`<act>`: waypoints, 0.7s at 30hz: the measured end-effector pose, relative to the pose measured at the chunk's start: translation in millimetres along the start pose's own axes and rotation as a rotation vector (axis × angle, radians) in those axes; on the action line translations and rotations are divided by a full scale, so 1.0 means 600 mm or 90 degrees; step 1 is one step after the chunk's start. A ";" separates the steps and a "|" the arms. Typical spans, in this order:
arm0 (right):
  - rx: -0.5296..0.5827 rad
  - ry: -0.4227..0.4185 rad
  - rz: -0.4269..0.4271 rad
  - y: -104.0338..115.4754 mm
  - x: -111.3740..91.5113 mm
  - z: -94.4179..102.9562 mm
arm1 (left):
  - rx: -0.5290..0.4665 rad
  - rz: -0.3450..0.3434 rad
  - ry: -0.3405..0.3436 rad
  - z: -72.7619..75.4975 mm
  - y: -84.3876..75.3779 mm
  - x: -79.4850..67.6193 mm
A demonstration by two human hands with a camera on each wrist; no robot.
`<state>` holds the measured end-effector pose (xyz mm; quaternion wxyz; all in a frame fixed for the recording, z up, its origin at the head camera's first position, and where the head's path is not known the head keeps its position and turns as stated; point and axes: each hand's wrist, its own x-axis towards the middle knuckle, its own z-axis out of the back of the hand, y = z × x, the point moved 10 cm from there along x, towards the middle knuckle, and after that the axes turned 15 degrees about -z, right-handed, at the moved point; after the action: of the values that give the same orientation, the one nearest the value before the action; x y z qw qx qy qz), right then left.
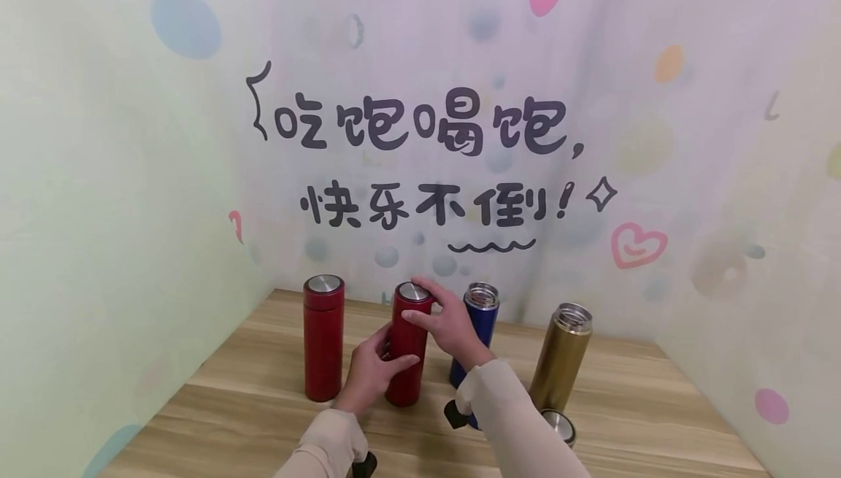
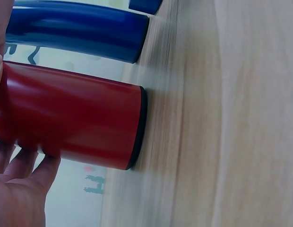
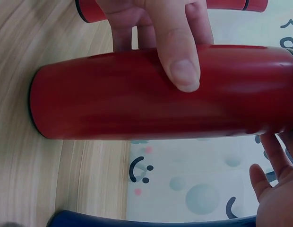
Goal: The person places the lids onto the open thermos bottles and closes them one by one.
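Bottle (image 1: pixel 409 338), red, at lower centre of frame, was gripped by left hand (image 1: pixel 369 377) and, round its top, right hand (image 1: pixel 453 322), so uneven twisting could perhaps tip it.

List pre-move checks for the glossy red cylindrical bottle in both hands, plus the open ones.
1. Left hand grips glossy red cylindrical bottle around its body: ok.
2. Right hand at that bottle's upper end: ok.
3. That bottle upright: ok.
4. Its round silver-topped lid fully tightened: cannot tell; fingers cover part of the upper end.
5. Glossy blue cylindrical bottle capped: not ok, bare metallic mouth showing.
6. Gold metallic cylindrical bottle capped: not ok; a separate silver-topped lid sits in front of it.
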<state>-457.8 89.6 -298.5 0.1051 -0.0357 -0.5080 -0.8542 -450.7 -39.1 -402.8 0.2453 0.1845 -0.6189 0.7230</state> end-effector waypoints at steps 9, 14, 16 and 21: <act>-0.012 -0.022 0.015 0.004 -0.003 0.000 | 0.034 -0.014 -0.024 0.002 -0.006 0.001; -0.017 -0.040 0.003 0.002 -0.002 -0.001 | 0.052 -0.030 -0.047 0.005 -0.013 0.002; -0.022 -0.049 -0.001 0.001 -0.001 0.000 | 0.056 -0.034 -0.053 0.005 -0.014 0.003; -0.039 -0.077 -0.010 -0.001 -0.002 0.000 | 0.066 -0.041 -0.066 0.006 -0.013 0.003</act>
<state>-456.9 90.4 -299.3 0.0662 -0.0861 -0.4872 -0.8665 -447.8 -41.3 -395.1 0.2261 0.2536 -0.5865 0.7352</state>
